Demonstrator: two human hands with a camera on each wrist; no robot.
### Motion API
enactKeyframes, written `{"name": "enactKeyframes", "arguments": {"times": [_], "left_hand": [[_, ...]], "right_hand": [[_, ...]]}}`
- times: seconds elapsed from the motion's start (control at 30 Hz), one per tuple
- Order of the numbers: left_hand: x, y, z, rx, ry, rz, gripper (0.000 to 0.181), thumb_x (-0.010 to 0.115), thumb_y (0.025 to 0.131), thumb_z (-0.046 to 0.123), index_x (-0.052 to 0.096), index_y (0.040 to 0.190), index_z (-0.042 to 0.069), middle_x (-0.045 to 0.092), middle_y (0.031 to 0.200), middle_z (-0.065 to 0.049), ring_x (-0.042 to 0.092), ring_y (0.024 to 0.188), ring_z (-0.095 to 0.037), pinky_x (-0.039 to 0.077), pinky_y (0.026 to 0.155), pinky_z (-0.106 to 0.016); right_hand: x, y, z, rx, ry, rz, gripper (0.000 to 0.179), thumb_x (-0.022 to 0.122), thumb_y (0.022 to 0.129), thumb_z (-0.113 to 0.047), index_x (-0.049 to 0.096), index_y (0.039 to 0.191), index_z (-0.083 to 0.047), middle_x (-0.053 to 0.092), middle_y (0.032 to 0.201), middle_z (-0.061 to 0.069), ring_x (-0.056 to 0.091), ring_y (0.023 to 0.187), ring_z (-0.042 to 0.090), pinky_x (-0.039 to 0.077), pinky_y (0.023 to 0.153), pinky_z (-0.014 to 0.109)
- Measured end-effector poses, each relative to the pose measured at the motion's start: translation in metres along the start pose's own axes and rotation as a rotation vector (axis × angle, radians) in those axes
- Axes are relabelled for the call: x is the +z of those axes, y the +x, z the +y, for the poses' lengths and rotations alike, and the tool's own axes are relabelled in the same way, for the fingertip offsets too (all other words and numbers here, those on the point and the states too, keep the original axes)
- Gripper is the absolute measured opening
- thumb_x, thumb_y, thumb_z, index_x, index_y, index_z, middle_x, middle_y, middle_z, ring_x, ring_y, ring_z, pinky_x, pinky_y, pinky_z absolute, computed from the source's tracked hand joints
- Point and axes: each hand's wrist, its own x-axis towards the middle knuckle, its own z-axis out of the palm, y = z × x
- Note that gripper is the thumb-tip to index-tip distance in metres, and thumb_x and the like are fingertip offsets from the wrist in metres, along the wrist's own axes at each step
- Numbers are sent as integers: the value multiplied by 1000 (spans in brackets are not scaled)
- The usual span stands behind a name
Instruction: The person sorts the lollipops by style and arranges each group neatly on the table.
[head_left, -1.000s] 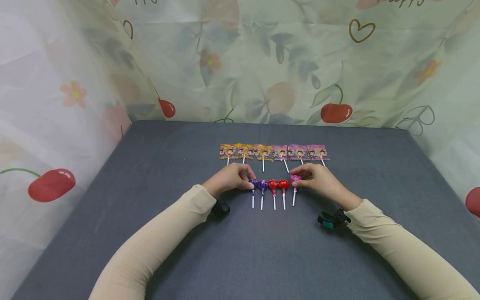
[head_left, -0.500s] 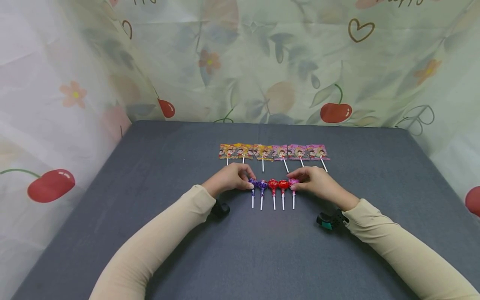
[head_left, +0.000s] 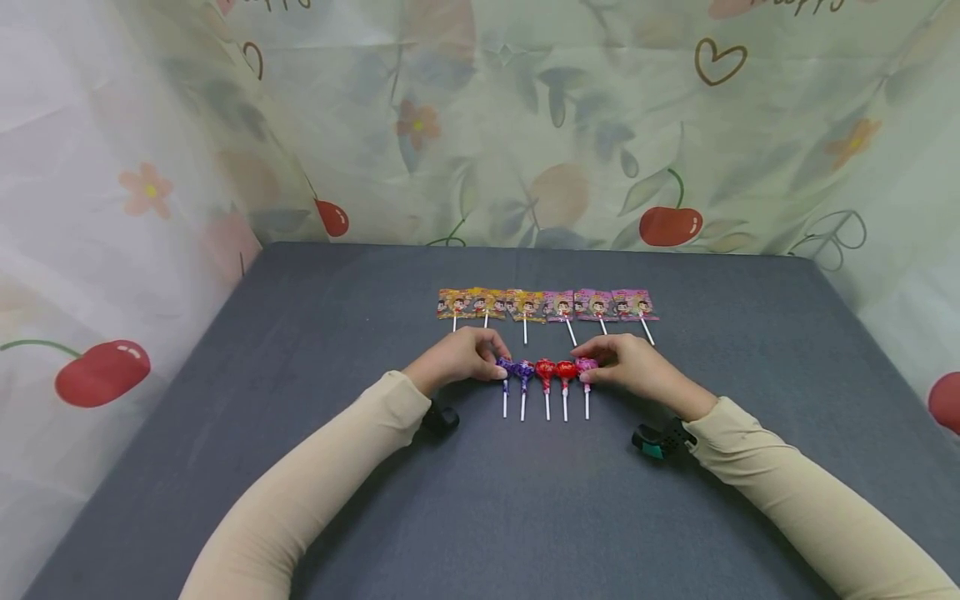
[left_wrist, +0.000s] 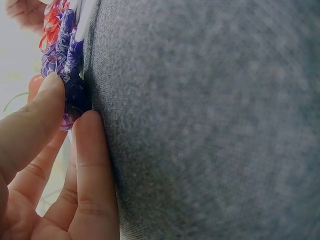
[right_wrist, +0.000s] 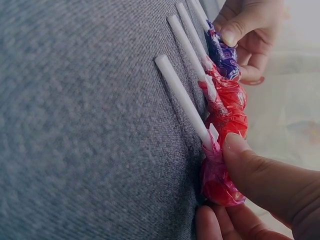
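Observation:
Five-wide row aside, several round lollipops lie side by side on the dark grey table point(head_left: 480, 508), white sticks toward me. At its left end my left hand point(head_left: 463, 358) pinches a purple lollipop point(left_wrist: 75, 92) by its wrapped head, thumb on one side and fingers on the other. A second purple lollipop point(head_left: 523, 371) lies beside it, followed by two red lollipops point(head_left: 545, 372). On the right end, my right hand point(head_left: 637, 367) holds a pink lollipop point(right_wrist: 220, 182) between thumb and fingers, its head close against the neighbouring red one. The fingertips partly hide both end heads.
Behind the hands runs a second row of flat-packed lollipops, orange packets point(head_left: 454, 303) on the left and pink packets point(head_left: 634, 304) on the right, sticks pointing toward me. A printed curtain point(head_left: 480, 150) stands behind the table's far edge.
The right hand has moved slightly left with the pink lollipop, bringing it up beside the red one with its stick straighter. The left hand has stayed in place on the purple lollipop.

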Motion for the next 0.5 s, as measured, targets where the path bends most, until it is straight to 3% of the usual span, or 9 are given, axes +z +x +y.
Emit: {"name": "enactKeyframes", "arguments": {"times": [0.5], "left_hand": [[0,0,-4,26,-31,4,21,76,84,11,68,103,11,59,81,-4,50,69,-13,42,61,-24]], "right_hand": [[-1,0,1,-2,15,-6,42,77,83,-23,67,121,-7,68,118,13,65,105,25,50,91,44]]}}
